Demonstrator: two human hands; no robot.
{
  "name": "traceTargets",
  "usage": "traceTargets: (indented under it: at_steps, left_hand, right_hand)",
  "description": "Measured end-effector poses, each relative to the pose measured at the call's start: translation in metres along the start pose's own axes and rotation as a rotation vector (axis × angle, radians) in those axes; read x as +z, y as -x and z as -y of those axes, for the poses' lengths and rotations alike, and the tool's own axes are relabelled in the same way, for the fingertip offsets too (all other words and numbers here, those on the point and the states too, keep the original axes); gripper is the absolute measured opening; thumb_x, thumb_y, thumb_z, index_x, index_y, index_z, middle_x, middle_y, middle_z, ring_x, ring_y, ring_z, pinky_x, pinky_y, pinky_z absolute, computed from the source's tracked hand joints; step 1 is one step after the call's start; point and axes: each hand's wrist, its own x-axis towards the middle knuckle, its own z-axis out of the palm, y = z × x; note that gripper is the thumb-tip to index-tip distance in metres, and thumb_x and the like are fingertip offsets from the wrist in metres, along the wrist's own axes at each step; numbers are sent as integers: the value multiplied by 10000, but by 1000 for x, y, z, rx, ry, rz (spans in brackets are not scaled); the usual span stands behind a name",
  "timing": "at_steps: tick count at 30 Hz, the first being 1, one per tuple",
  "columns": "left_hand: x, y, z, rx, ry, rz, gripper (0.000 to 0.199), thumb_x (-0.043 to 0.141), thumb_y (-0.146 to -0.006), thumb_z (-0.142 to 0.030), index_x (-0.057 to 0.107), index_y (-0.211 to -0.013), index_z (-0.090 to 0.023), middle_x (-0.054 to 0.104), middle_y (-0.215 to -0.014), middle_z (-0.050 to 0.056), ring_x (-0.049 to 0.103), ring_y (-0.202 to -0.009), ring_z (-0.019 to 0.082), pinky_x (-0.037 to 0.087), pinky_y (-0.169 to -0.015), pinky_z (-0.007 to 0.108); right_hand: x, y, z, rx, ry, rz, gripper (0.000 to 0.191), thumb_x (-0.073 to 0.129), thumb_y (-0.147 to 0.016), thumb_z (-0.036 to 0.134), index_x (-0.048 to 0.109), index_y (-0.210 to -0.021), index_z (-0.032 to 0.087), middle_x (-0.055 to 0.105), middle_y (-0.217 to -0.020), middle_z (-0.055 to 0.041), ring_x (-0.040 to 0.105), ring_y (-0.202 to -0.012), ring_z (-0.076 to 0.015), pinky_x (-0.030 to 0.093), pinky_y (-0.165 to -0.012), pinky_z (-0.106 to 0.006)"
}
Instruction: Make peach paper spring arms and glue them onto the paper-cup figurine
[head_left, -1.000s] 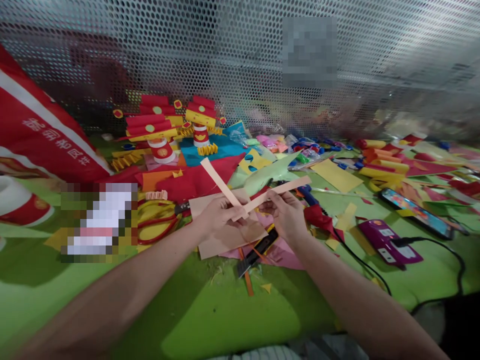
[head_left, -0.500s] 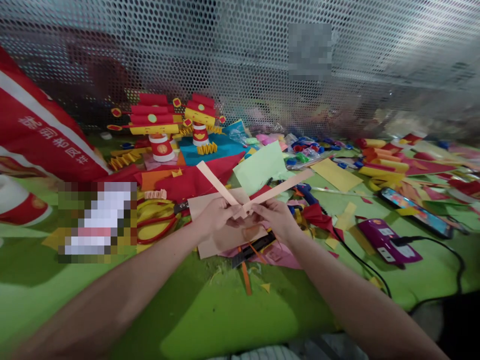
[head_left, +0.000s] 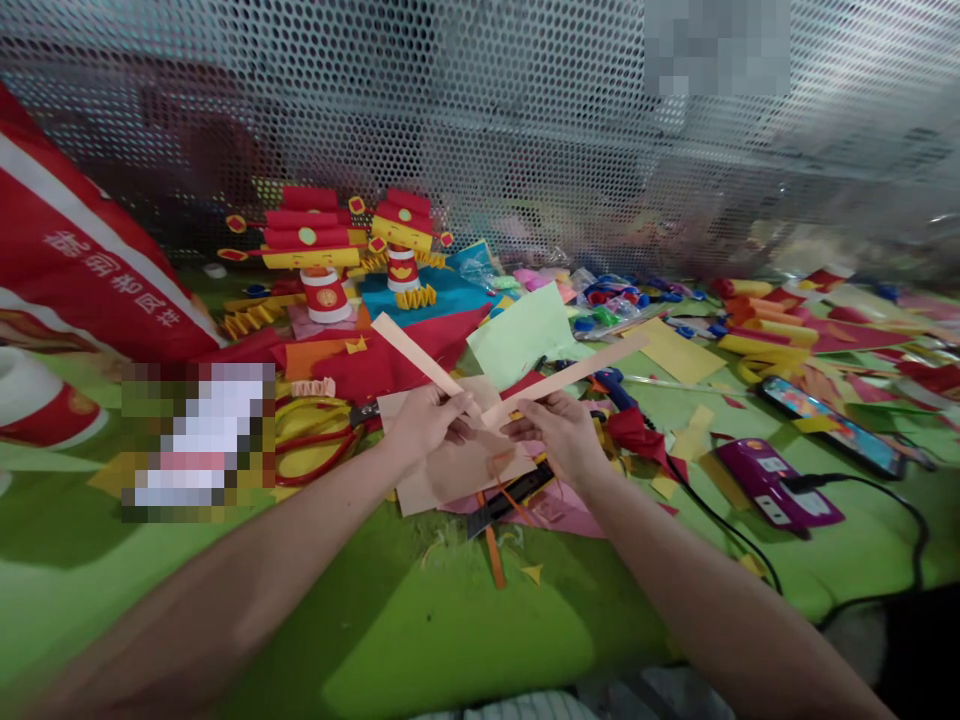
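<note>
Pinching one pale paper strip point(head_left: 415, 353) each at mid-frame, the nearly closed left hand point(head_left: 424, 425) and right hand point(head_left: 564, 428) could crease or skew the converging ends by pressing unevenly.

Single head-worn camera, close above the near edge of the table point(head_left: 450, 640); faces forward and down toward the perforated panel point(head_left: 375, 110).

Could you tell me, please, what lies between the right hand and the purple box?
In the head view, between the right hand and the purple box lie a piece of red paper, a black cable and yellow scraps.
</note>
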Motion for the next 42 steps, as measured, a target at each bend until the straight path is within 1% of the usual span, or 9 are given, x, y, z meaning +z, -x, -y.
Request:
traceTargets:
  at_steps: [6, 9, 12, 17, 23, 29, 32, 37, 42]
  left_hand:
    - [0, -2, 2, 25, 30, -14, 134, 668, -709, -251, 660, -705, -117, 657, -572, 24, 578, -483, 91, 455, -477, 187]
    - [1, -1, 3, 27, 73, 37, 161, 683, -689, -273, 675, -747, -122, 666, -587, 28, 585, -507, 96, 464, -498, 196]
    - [2, 1, 3, 44, 67, 62, 181, 699, -664, -300, 666, -681, -123, 650, -553, 27, 568, -481, 96, 460, -491, 203]
    - [3, 1, 4, 73, 18, 79, 218, 677, -676, -313, 631, -567, -129, 632, -518, 27, 574, -476, 105, 468, -480, 203]
    - [5, 0, 6, 61, -9, 84, 164, 703, -648, -241, 641, -537, -137, 625, -498, 13, 575, -467, 104, 483, -485, 202]
    - [7, 3, 2, 48, -15, 108, 151, 663, -692, -199, 650, -557, -133, 645, -531, 18, 589, -484, 102, 498, -506, 205]
    - [7, 4, 1, 18, -12, 107, 168, 640, -721, -211, 647, -574, -130, 650, -535, 25, 600, -493, 108, 500, -509, 206]
    - [5, 4, 1, -3, -40, 38, 199, 603, -761, -223, 634, -592, -123, 651, -533, 28, 598, -457, 106, 479, -462, 190]
    - [6, 2, 1, -6, -52, 27, 191, 611, -746, -183, 615, -568, -114, 630, -500, 22, 581, -441, 96, 478, -464, 183]
  right_hand:
    - [0, 0, 0, -35, -27, -52, 251, 737, -516, 310, 551, -604, 165, 583, -467, 38, 595, -384, -136, 494, -393, -220]
    - [0, 0, -1, 1, -24, 34, 243, 754, -506, 299, 577, -610, 169, 606, -463, 21, 590, -388, -141, 488, -389, -225]
    - [0, 2, -3, 23, -38, 114, 244, 765, -510, 305, 607, -635, 167, 644, -512, 1, 582, -390, -136, 491, -396, -239]
    - [0, 5, -4, 46, -87, 134, 273, 775, -514, 319, 601, -660, 166, 670, -561, -22, 600, -431, -146, 492, -418, -245]
    - [2, 7, -5, 61, -54, 205, 279, 773, -533, 346, 609, -675, 169, 641, -530, 4, 568, -416, -118, 481, -426, -233]
    - [8, 9, -2, 62, 28, 231, 288, 797, -485, 351, 621, -600, 154, 605, -487, 25, 522, -372, -86, 443, -397, -207]
    - [7, 9, -1, 62, 34, 204, 284, 780, -509, 369, 621, -600, 152, 609, -503, 17, 530, -376, -93, 436, -392, -213]
    - [1, 6, -2, 35, -32, 89, 299, 766, -522, 379, 599, -636, 159, 601, -482, 21, 539, -415, -96, 438, -419, -206]
    - [-2, 4, -4, 56, 27, 138, 303, 744, -548, 394, 603, -653, 147, 589, -485, 15, 529, -428, -94, 419, -418, -209]
